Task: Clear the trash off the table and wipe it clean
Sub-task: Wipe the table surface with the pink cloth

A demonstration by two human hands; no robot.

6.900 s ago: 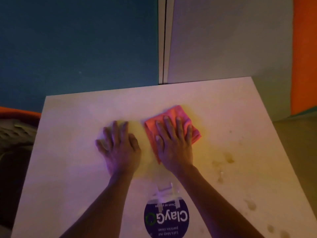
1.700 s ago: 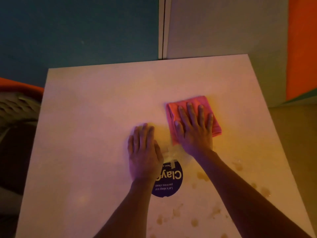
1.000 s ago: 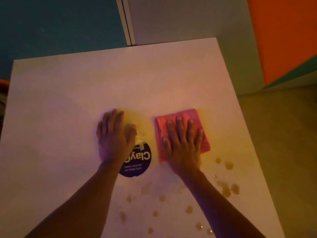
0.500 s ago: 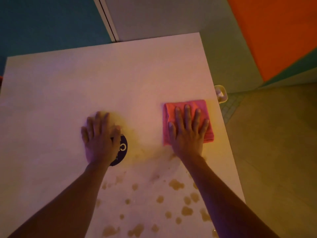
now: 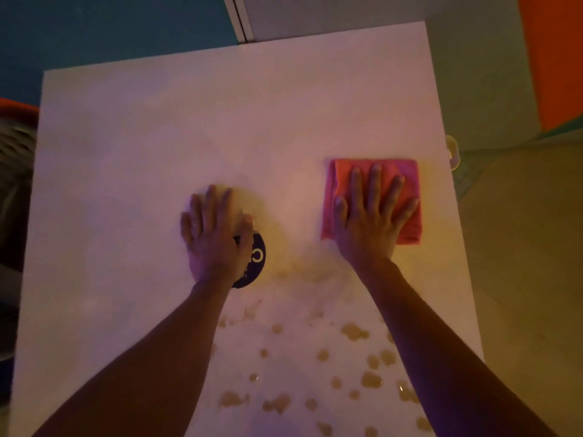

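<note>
A view from a head-worn camera looks down at two bare forearms reaching over a pale, square surface point(image 5: 126, 152) under dim pink and yellow light. The right hand point(image 5: 370, 222) lies flat on a folded pink-red cloth point(image 5: 407, 184), fingers straight and slightly spread, pressing it down near the surface's right edge; its grip pinches nothing. The left hand point(image 5: 214, 238) also lies flat, fingers straight and close together, resting on the bare top and covering most of a round dark sticker point(image 5: 257, 257) with pale lettering. No loose trash shows on the surface, so the clearing part appears done. The wiping looks only partly done: the far half looks free of marks, while a scatter of brownish spots point(image 5: 355, 332) covers the near half between and below the forearms, with a faint smear point(image 5: 303, 269) just below the cloth. Those spots appear to be what is left to wipe. Beyond the far edge stand a dark teal wall point(image 5: 110, 26) and a grey panel point(image 5: 347, 11), with an orange panel point(image 5: 555, 58) at the far right. A tan floor point(image 5: 530, 279) lies to the right, where a small pale object point(image 5: 451, 151), too small to identify, peeks past the surface's edge. At the left edge is something dark with an orange rim point(image 5: 15, 108), mostly out of view.
</note>
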